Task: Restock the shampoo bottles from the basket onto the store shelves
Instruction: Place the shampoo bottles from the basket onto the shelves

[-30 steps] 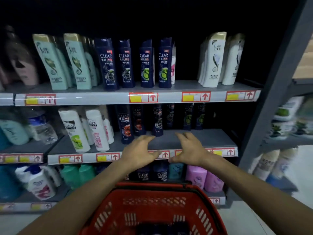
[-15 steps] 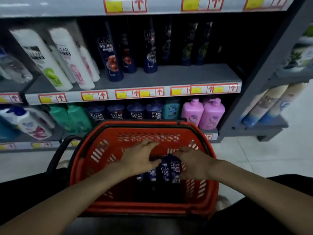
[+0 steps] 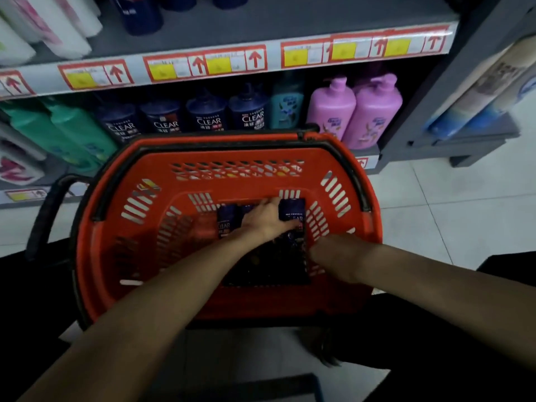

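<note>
A red basket (image 3: 116, 227) with black handles stands in front of me, below the shelves. Several dark blue CLEAR shampoo bottles (image 3: 293, 211) lie side by side on its bottom. My left hand (image 3: 265, 220) lies flat over the middle bottles, fingers stretched toward their far ends and thumb spread to the right; no bottle is lifted. My right hand (image 3: 329, 252) reaches down by the basket's right inner wall next to the bottles, and its fingers are hidden in the dark. More CLEAR bottles (image 3: 210, 117) stand on the bottom shelf behind the basket.
The grey middle shelf (image 3: 261, 27) with red and yellow price tags has bare room at its front right. Pink pump bottles (image 3: 374, 111), a teal bottle (image 3: 285, 107) and green bottles (image 3: 72, 132) fill the bottom shelf. A second rack (image 3: 464, 134) stands right, over white floor tiles.
My view has tipped down from the shelves to the basket. Both hands left the middle shelf's edge and went down into the basket onto the bottles.
</note>
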### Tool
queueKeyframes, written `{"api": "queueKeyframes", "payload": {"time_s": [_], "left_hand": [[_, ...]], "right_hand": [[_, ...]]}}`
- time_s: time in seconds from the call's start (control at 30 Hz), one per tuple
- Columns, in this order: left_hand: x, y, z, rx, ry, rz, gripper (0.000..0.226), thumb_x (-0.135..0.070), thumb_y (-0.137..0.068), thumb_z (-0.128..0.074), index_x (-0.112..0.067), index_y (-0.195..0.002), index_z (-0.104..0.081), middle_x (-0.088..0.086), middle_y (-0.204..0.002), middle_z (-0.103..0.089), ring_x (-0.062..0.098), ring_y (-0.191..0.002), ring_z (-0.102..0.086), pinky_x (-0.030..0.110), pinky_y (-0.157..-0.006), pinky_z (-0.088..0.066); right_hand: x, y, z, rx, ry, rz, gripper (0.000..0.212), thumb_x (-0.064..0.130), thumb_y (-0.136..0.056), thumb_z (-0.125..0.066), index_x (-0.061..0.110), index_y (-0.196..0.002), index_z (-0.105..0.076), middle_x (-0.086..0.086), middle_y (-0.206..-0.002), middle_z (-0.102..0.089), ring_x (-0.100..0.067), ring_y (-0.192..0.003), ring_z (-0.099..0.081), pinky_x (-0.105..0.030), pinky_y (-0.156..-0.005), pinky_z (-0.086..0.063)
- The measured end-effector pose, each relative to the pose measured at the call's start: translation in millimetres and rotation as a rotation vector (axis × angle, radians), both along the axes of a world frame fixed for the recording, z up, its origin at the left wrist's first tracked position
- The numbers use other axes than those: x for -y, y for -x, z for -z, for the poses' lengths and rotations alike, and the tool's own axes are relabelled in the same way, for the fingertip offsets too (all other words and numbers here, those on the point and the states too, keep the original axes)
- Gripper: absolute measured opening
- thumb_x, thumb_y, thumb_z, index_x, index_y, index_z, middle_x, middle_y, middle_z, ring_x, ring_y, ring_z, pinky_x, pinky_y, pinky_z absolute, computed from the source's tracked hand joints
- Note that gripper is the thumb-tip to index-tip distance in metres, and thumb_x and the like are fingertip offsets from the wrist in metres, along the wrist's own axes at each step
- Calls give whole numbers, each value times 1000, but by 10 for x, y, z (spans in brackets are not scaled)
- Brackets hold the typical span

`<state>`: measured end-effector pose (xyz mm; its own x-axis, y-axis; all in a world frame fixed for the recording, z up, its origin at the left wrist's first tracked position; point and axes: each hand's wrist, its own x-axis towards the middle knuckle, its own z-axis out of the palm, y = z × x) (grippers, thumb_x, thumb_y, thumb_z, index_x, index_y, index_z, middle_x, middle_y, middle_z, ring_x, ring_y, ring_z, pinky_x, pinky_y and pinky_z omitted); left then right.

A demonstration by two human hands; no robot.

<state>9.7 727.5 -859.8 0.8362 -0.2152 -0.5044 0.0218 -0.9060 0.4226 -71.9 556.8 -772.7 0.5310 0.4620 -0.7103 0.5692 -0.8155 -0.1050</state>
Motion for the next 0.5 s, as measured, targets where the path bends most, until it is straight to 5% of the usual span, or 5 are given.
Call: {"api": "queueKeyframes", "payload": {"time_s": [0.23, 0.5], "left_hand": [[556, -114, 210, 0, 23, -384, 91, -67, -76, -78, -16, -142, -42, 9, -142, -42, 36, -124, -56, 45, -91, -52], [780, -124, 216, -42, -108, -441, 90, -50, -80, -84, -15, -140, -27, 20, -140, -39, 34, -121, -50, 43, -87, -52]], "right_hand": [[-8, -56, 3, 28, -12, -18, 31, 14, -102, -51, 12, -131, -63, -14, -130, -64, -34, -121, -62, -45, -98, -53], [-14, -72, -16, 7, -4, -19, 32, 16, -101, -57, 12, -132, -62, -14, -131, -63, -33, -122, -61, -47, -99, -53]]}}
